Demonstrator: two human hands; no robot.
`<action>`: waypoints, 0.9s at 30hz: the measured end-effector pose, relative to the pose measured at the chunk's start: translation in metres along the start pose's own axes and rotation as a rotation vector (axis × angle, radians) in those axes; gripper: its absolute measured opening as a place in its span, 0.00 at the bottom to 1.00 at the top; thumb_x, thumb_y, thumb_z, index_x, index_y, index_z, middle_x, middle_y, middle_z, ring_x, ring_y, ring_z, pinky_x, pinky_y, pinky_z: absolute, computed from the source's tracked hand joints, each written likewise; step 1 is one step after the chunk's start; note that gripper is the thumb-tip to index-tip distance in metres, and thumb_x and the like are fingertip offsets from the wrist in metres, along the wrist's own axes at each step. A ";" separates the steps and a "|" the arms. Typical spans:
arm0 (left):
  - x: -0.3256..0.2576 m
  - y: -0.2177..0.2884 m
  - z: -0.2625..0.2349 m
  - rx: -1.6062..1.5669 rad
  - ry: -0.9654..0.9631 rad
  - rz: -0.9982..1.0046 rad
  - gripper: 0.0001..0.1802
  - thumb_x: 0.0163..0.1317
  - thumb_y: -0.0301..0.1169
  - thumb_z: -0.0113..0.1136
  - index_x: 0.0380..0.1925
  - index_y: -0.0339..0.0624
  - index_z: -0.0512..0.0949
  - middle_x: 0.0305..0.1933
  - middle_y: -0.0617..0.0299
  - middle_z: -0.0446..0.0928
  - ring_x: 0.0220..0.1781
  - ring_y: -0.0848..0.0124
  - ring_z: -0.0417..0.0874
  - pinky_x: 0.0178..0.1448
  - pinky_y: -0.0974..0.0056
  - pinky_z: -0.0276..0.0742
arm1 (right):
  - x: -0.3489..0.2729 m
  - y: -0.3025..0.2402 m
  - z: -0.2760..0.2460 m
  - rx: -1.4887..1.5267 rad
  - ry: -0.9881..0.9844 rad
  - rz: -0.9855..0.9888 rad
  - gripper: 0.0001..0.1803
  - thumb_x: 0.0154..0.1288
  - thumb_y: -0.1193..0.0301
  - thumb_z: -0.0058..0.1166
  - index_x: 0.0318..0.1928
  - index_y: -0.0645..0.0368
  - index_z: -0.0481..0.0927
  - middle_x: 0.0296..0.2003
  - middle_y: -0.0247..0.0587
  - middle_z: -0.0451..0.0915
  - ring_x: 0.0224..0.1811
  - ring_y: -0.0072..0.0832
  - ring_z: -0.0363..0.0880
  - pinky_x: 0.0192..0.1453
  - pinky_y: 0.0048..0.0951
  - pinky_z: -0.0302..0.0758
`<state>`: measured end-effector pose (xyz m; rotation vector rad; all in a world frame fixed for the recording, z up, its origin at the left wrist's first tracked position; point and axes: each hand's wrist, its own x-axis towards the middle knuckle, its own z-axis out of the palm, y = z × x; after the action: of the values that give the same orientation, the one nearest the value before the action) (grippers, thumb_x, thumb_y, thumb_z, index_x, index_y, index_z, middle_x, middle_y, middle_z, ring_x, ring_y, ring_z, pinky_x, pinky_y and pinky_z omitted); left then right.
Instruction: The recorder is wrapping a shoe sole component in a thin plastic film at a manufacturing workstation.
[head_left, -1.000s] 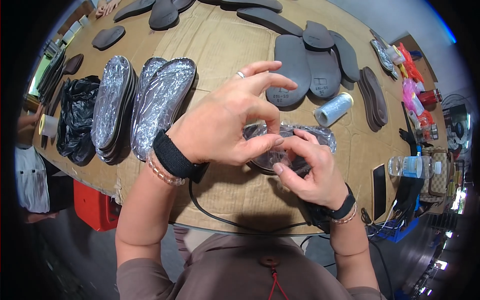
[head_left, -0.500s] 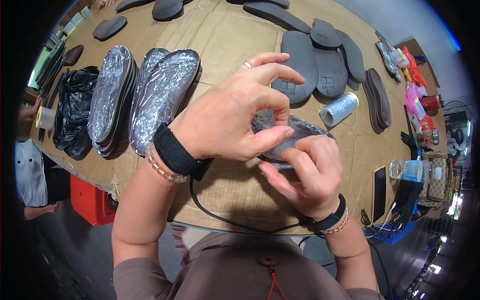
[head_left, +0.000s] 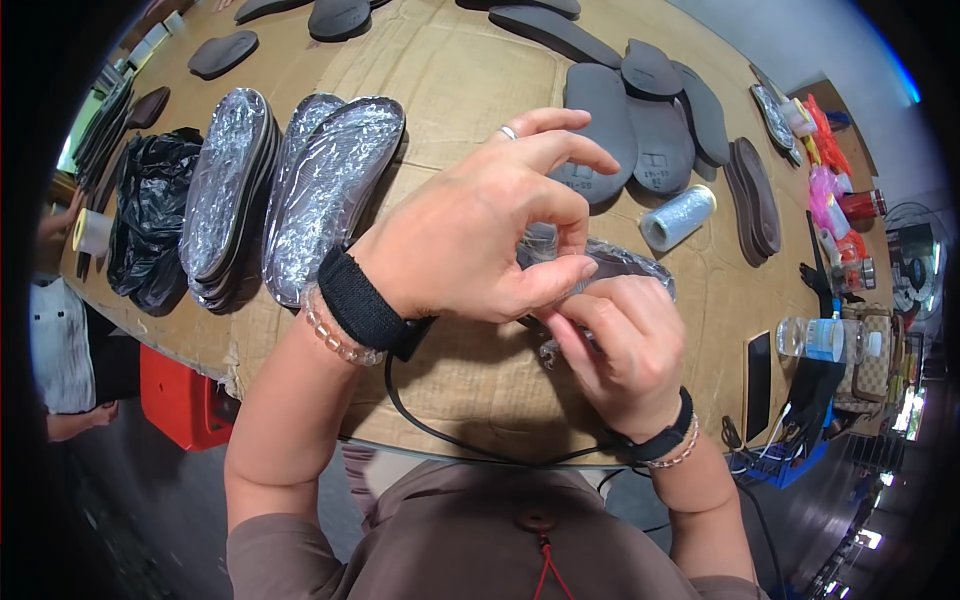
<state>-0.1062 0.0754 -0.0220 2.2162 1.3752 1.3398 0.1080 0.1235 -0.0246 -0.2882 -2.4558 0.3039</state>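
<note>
Under my two hands lies a dark shoe sole with clear plastic film over it, mostly hidden by my fingers. My left hand arches over its left part. Its thumb and index finger come together in a pinch while the other fingers stretch away; what the pinch holds, if anything, is hidden. Just right of it, my right hand is closed, thumb against index finger at the sole's near edge. A crumpled bit of clear plastic film hangs from that pinch.
Film-wrapped soles lie stacked at left beside a black plastic bag. Bare grey soles lie beyond my hands. A film roll, a phone and a water bottle are at right. A cable crosses the near edge.
My right hand's thumb and index finger have closed together, with plastic film now bunched at them. My left hand has shifted slightly right.
</note>
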 end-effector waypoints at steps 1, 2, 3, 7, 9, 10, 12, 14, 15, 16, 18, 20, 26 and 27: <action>0.000 -0.001 -0.001 0.003 0.002 -0.003 0.08 0.53 0.30 0.73 0.23 0.43 0.81 0.68 0.49 0.78 0.80 0.41 0.66 0.79 0.42 0.65 | 0.000 0.001 -0.002 0.059 -0.018 0.033 0.08 0.58 0.74 0.71 0.34 0.59 0.82 0.30 0.39 0.78 0.31 0.39 0.78 0.39 0.40 0.71; 0.000 -0.001 -0.001 0.004 0.001 -0.005 0.08 0.53 0.30 0.73 0.23 0.43 0.81 0.68 0.49 0.78 0.80 0.41 0.66 0.79 0.42 0.65 | -0.001 0.002 -0.006 0.097 -0.049 0.068 0.08 0.60 0.76 0.70 0.35 0.60 0.81 0.31 0.40 0.79 0.33 0.41 0.79 0.40 0.41 0.71; 0.000 -0.002 -0.002 0.006 -0.001 -0.007 0.08 0.53 0.30 0.73 0.23 0.43 0.81 0.68 0.49 0.79 0.80 0.41 0.66 0.79 0.42 0.65 | -0.001 0.005 -0.007 0.100 -0.049 0.066 0.08 0.60 0.76 0.70 0.35 0.60 0.81 0.31 0.40 0.79 0.33 0.41 0.79 0.40 0.41 0.71; 0.000 -0.004 -0.003 0.024 -0.004 0.000 0.08 0.53 0.30 0.73 0.24 0.43 0.81 0.68 0.49 0.78 0.80 0.41 0.66 0.79 0.42 0.65 | -0.004 0.016 -0.013 0.229 -0.089 0.111 0.07 0.65 0.80 0.64 0.39 0.63 0.77 0.35 0.44 0.80 0.37 0.45 0.80 0.44 0.40 0.74; 0.000 -0.004 -0.003 0.033 -0.011 -0.006 0.09 0.53 0.30 0.73 0.24 0.43 0.81 0.68 0.49 0.78 0.80 0.40 0.66 0.79 0.41 0.64 | -0.007 0.018 -0.015 0.371 -0.136 0.326 0.07 0.69 0.81 0.60 0.42 0.65 0.74 0.36 0.47 0.80 0.40 0.48 0.81 0.49 0.42 0.76; 0.000 -0.004 -0.002 0.031 -0.013 -0.006 0.09 0.53 0.30 0.73 0.24 0.43 0.81 0.68 0.49 0.78 0.80 0.40 0.66 0.79 0.41 0.64 | -0.008 0.022 -0.016 0.359 -0.189 0.308 0.07 0.72 0.81 0.56 0.45 0.66 0.71 0.38 0.49 0.82 0.42 0.50 0.84 0.48 0.42 0.79; 0.000 -0.004 -0.002 0.019 -0.011 -0.019 0.08 0.53 0.30 0.73 0.24 0.43 0.81 0.68 0.49 0.78 0.80 0.40 0.66 0.79 0.40 0.63 | -0.010 0.021 -0.017 0.383 -0.193 0.362 0.07 0.73 0.81 0.55 0.46 0.66 0.70 0.38 0.51 0.83 0.41 0.50 0.85 0.46 0.41 0.80; -0.001 -0.003 -0.003 0.020 -0.013 -0.029 0.08 0.53 0.30 0.73 0.24 0.43 0.81 0.68 0.50 0.78 0.80 0.40 0.66 0.79 0.40 0.63 | -0.012 0.023 -0.017 0.403 -0.196 0.417 0.07 0.75 0.80 0.54 0.46 0.66 0.69 0.38 0.52 0.84 0.40 0.51 0.86 0.44 0.40 0.81; 0.000 -0.003 -0.003 0.022 -0.013 -0.040 0.08 0.53 0.30 0.73 0.25 0.43 0.81 0.68 0.50 0.78 0.80 0.40 0.66 0.79 0.41 0.63 | -0.013 0.028 -0.016 0.401 -0.146 0.386 0.07 0.77 0.79 0.53 0.46 0.66 0.68 0.37 0.52 0.85 0.39 0.47 0.88 0.42 0.38 0.82; 0.000 -0.003 -0.003 0.020 -0.015 -0.037 0.08 0.53 0.30 0.73 0.25 0.43 0.81 0.68 0.50 0.78 0.80 0.40 0.66 0.79 0.41 0.63 | -0.014 0.031 -0.015 0.399 -0.095 0.355 0.07 0.78 0.78 0.52 0.46 0.66 0.67 0.37 0.52 0.86 0.38 0.44 0.90 0.41 0.37 0.83; 0.000 -0.003 -0.005 0.033 -0.021 -0.041 0.08 0.53 0.30 0.72 0.25 0.43 0.81 0.69 0.50 0.78 0.80 0.40 0.65 0.79 0.41 0.63 | -0.014 0.032 -0.014 0.436 -0.022 0.390 0.06 0.79 0.77 0.51 0.46 0.65 0.67 0.36 0.51 0.87 0.38 0.39 0.90 0.41 0.36 0.83; 0.001 -0.001 -0.006 0.036 -0.025 -0.042 0.08 0.53 0.30 0.72 0.25 0.43 0.81 0.69 0.50 0.78 0.80 0.40 0.65 0.79 0.41 0.63 | -0.015 0.035 -0.006 0.491 0.117 0.387 0.07 0.82 0.75 0.49 0.46 0.63 0.66 0.37 0.49 0.88 0.34 0.26 0.88 0.36 0.27 0.82; 0.003 0.001 -0.007 0.064 -0.025 -0.014 0.07 0.53 0.30 0.72 0.28 0.45 0.82 0.69 0.51 0.78 0.80 0.40 0.66 0.79 0.40 0.63 | -0.011 0.027 -0.015 0.877 0.219 0.591 0.08 0.84 0.73 0.49 0.46 0.60 0.64 0.36 0.48 0.86 0.26 0.16 0.80 0.28 0.16 0.76; 0.003 0.002 -0.008 0.081 -0.025 -0.009 0.07 0.52 0.30 0.72 0.29 0.46 0.82 0.69 0.51 0.78 0.80 0.40 0.66 0.79 0.40 0.63 | -0.011 0.029 -0.016 0.903 0.215 0.607 0.07 0.84 0.74 0.49 0.47 0.60 0.64 0.35 0.47 0.85 0.25 0.16 0.81 0.27 0.16 0.76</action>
<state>-0.1107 0.0747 -0.0142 2.2663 1.4537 1.2709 0.1300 0.1501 -0.0267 -0.6062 -1.7369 1.4794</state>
